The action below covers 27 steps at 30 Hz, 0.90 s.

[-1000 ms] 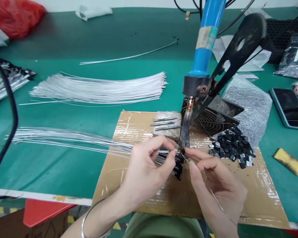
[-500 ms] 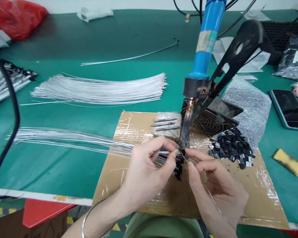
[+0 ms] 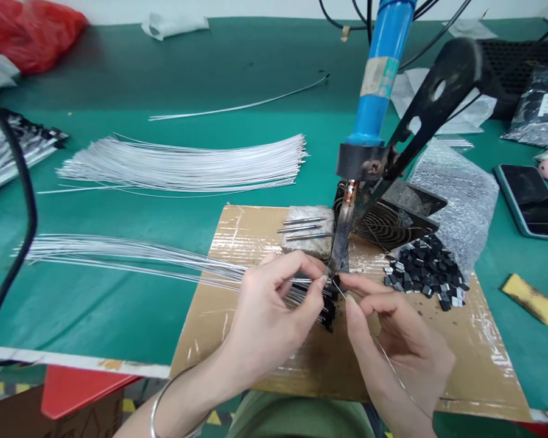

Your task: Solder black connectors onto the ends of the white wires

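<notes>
A blue-handled soldering iron point(image 3: 378, 91) stands fixed with its tip point(image 3: 340, 246) pointing down. Close under the tip, my left hand point(image 3: 278, 310) pinches a thin white wire, whose end is hidden by the fingertips. My right hand point(image 3: 393, 340) holds a strand of solder wire point(image 3: 395, 371) between thumb and fingers, its end reaching the iron's tip. Beneath my left hand lies a bunch of white wires point(image 3: 141, 255) with small black pieces point(image 3: 327, 313) on their ends. A pile of small black pieces point(image 3: 427, 267) lies right of my right hand.
Cardboard point(image 3: 237, 237) covers the work spot on the green table point(image 3: 119, 328). A larger wire bundle point(image 3: 187, 163) lies behind. Metal rods point(image 3: 304, 228) rest on a pale block. To the right are a phone point(image 3: 536, 201) and a yellow sponge point(image 3: 531, 298). A black cable point(image 3: 21, 182) hangs at left.
Almost nothing differs. My right hand has shifted very slightly, with the solder wire still at the iron's tip; my left hand stays in place.
</notes>
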{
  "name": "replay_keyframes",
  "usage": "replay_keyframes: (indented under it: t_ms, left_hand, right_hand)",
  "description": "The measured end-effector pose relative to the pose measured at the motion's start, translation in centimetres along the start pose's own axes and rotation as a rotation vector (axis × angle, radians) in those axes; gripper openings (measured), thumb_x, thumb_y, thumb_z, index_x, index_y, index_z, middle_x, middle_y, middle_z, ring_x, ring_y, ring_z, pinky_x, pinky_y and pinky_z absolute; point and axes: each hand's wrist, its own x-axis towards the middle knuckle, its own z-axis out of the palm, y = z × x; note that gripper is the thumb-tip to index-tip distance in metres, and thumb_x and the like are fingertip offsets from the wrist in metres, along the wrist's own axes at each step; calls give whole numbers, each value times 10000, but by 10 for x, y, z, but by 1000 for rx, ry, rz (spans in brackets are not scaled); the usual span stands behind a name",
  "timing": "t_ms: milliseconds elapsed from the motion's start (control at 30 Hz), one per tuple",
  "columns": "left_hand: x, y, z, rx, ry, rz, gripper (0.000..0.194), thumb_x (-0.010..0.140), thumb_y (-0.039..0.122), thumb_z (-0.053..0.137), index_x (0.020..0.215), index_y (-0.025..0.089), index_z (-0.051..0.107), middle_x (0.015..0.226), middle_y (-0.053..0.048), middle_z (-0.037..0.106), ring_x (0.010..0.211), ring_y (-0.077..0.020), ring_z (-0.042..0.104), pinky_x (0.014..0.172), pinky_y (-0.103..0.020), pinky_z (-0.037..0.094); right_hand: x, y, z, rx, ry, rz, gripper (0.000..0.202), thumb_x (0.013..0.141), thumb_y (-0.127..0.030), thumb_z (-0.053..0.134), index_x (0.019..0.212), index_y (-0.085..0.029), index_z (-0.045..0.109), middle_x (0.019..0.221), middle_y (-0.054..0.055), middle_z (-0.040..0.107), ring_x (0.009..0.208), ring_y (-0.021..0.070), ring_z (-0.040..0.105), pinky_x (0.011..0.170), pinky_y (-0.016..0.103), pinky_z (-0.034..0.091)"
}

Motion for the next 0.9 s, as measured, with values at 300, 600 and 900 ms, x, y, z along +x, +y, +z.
replay_keyframes:
  t_ms: [300,600,900]
  left_hand:
    - [-2,-3,-2,55,3,25,159,850,136,606,721,204,669,783,-16,764,702,-165,627,561,-268,409]
    - [-1,-1,1,56,-5,25,168,850,133,597,710,202,661,760,-8,757,690,-161,621,578,-272,421]
    - [-3,-3,-1,86,2,51,162,866,152,600,727,208,663,782,-12,761,672,-164,623,562,-284,401]
  right_hand:
    - [0,2,1,2,5,-13,135,912,-147,706,818,-230,656,1103,49,805,1001,181,781,912,285,616]
    - [0,1,1,-5,6,5,143,921,-152,700,810,-230,652,1101,40,805,994,167,779,904,270,607]
    - [0,0,0,19,-10,-7,127,913,-138,702,825,-223,668,1086,74,805,1012,217,783,903,335,642]
